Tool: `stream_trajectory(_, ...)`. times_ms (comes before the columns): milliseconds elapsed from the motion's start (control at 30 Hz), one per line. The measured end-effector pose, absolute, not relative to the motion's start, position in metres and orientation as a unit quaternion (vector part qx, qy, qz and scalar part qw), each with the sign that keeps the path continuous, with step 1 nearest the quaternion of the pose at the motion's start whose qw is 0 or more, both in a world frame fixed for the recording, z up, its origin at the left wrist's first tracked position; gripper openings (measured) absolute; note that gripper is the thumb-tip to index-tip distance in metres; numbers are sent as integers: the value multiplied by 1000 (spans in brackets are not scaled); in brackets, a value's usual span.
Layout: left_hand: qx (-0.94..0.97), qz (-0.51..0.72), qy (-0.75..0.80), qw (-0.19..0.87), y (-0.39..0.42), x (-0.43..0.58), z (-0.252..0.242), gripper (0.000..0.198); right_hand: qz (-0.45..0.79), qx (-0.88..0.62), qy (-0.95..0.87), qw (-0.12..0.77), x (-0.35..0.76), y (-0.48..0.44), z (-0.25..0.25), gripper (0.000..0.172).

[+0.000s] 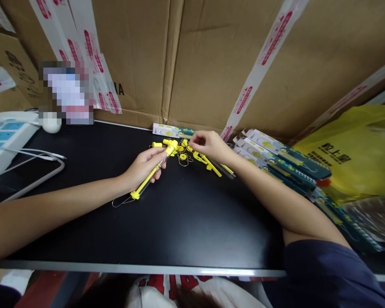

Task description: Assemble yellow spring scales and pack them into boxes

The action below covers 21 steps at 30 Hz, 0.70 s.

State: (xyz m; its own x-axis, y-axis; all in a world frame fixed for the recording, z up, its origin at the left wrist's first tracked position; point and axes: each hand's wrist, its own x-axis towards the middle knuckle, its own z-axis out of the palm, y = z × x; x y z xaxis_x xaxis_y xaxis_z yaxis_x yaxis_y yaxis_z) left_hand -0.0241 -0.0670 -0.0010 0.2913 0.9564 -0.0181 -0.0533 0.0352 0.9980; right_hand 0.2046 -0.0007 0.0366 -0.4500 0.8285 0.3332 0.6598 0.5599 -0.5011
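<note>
My left hand (146, 167) is wrapped round a yellow-and-clear plastic tube tool (149, 179). The tool slants, its yellow T-shaped head up and to the right, and a thin wire loop (122, 201) trails from its lower end. Over a heap of loose yellow plastic parts (182, 157) my right hand (207, 143) has thumb and fingers pinched together; whatever may be between them is too small or hidden to name. Beside that hand lie yellow rods (211, 166) and a clear tube piece (223, 169). Several thin wire hooks (188, 161) are mixed with the parts.
Printed narrow boxes (276, 154) are stacked at the right, beside a yellow plastic bag (356, 149). One more box (170, 129) lies behind the parts, against a tall taped carton (211, 64). A white power strip (9, 132) and cables (51, 175) occupy the left of the black table (179, 226).
</note>
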Motion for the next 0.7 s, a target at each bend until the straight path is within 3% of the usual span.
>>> stream_trajectory(133, 546, 433, 413, 586, -68, -25, -2, 31, 292, -387, -817, 313, 205, -4, 40, 8)
stream_trajectory(333, 545, 444, 398, 589, -70, -25, -2, 30, 385, -336, -815, 274, 196, -24, 39, 8)
stream_trajectory(700, 569, 412, 429, 568, -76, -25, 1, 28, 120, -358, -872, 310, 179, -48, 27, 13)
